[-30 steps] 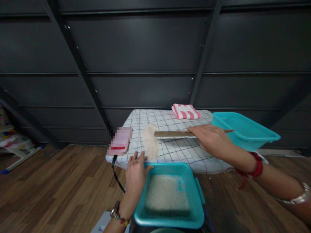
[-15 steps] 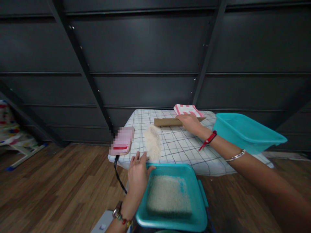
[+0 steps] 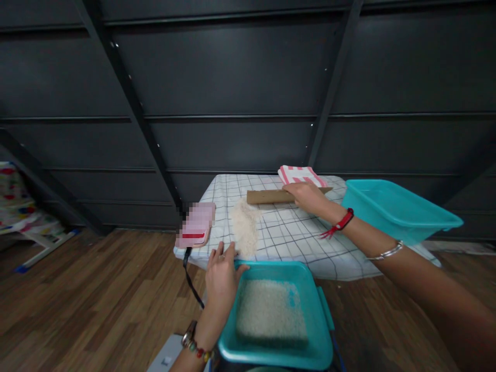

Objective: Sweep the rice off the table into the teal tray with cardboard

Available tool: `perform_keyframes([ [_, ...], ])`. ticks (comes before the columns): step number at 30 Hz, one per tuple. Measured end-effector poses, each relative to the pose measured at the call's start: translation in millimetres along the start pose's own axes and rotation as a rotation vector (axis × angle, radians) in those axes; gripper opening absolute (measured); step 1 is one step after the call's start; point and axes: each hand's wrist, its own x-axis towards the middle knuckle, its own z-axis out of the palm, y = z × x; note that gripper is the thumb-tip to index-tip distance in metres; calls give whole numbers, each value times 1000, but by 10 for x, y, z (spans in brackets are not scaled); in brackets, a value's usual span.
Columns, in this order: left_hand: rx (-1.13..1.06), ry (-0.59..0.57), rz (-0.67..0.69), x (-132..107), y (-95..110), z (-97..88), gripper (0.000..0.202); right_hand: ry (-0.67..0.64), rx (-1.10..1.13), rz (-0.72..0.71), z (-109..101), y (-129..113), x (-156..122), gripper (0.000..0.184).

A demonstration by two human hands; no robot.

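Note:
In the head view, my right hand [image 3: 306, 196] grips a long strip of brown cardboard [image 3: 267, 197], held on edge across the checked cloth [image 3: 279, 232]. Left of and below the strip lies a narrow heap of rice [image 3: 245, 227] on the cloth. My left hand [image 3: 221, 274] has its fingers stretched out at the table's near edge, by the heap's lower end. Its thumb lies at the rim of a teal basin [image 3: 323, 341], which stands in front of the table with a layer of rice [image 3: 271, 312] inside.
A second teal basin [image 3: 399, 222] sits at the table's right side. Behind the cardboard is a folded pink-and-white cloth [image 3: 300, 175]. A pink phone-like object [image 3: 196, 227], partly blurred, with a dark cable [image 3: 189, 281] lies at left. A dark panelled wall [image 3: 232, 144] stands behind.
Some rice at the heap's upper end now spreads further right, below the cardboard's left end. My right hand and the cardboard have shifted very slightly; my left hand stays by the basin's rim.

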Motion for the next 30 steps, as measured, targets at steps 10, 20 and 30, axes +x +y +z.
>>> perform_keyframes([
  [10, -16, 19, 12, -4, -19, 19, 49, 146, -39, -85, -121, 32, -241, 33],
  [20, -9, -25, -7, 3, 4, -7, 50, 202, -20, -219, -209, 30, -489, 38],
  [30, 74, -6, -13, -6, 13, -35, 49, 289, -19, -224, -223, -69, -544, 39],
])
